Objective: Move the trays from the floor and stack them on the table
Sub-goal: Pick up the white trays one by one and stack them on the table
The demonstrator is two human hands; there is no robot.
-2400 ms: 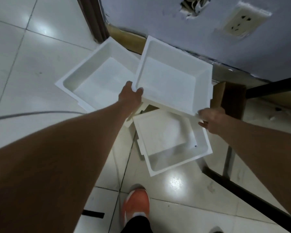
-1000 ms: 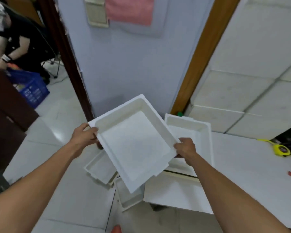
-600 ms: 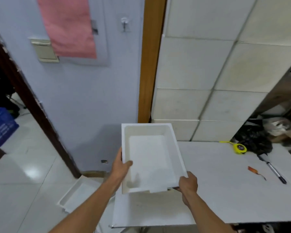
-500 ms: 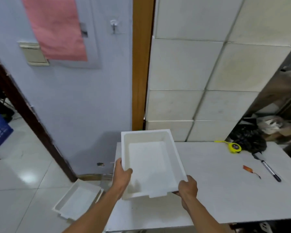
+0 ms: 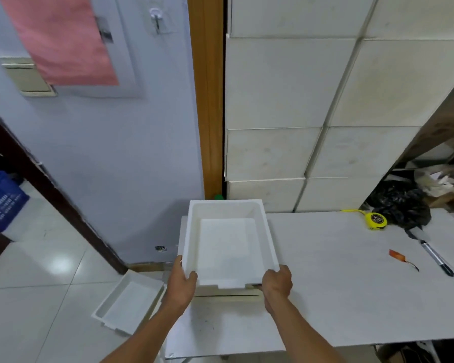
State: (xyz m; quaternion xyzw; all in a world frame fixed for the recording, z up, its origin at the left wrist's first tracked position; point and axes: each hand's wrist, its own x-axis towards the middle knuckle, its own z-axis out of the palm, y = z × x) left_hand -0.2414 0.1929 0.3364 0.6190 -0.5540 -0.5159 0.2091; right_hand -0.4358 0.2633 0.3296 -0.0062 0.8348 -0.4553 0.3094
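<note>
**Tray may seat crooked on the stack**

Lower left, one shallow white plastic tray [image 5: 127,302] lies on the floor. At centre, left hand [image 5: 182,284] and right hand [image 5: 277,282] clasp the white tray [image 5: 228,247] over the white counter [image 5: 351,284]; misaligned corners could jam it.

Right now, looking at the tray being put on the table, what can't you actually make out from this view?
- How many trays lie under the held tray: it covers them; only a sliver shows.
- Fingertips of the left hand and right hand: wrapped under the tray's near corners.
- The floor tray: its near corner is behind the left forearm.
- The tape measure label: too small.
</note>
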